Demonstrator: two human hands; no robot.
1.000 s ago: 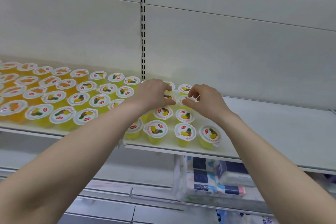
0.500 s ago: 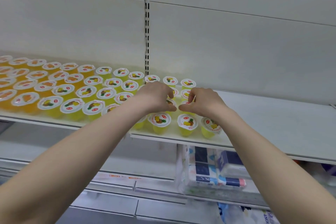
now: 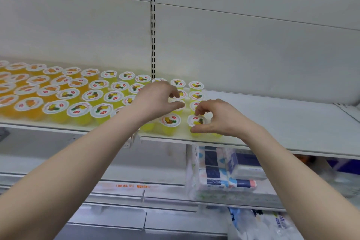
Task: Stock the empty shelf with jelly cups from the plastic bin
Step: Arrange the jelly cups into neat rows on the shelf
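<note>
Yellow plastic jelly cups point(image 3: 101, 111) with white lids line the white metal shelf point(image 3: 282, 122) on its left part. The left hand point(image 3: 155, 99) pinches a mid-row cup point(image 3: 176, 102); the right hand point(image 3: 220, 121) grips a front-row cup point(image 3: 196, 121).

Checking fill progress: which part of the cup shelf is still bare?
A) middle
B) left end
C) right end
C: cups cover the left and middle, while the shelf to the right of the right hand has none on it.

Jelly cups point(image 3: 93, 95) sitting in rows on shelf point(image 3: 282, 122), crowding its left side. Tissue packs point(image 3: 224, 173) lying underneath on lower shelf point(image 3: 165, 199).
</note>
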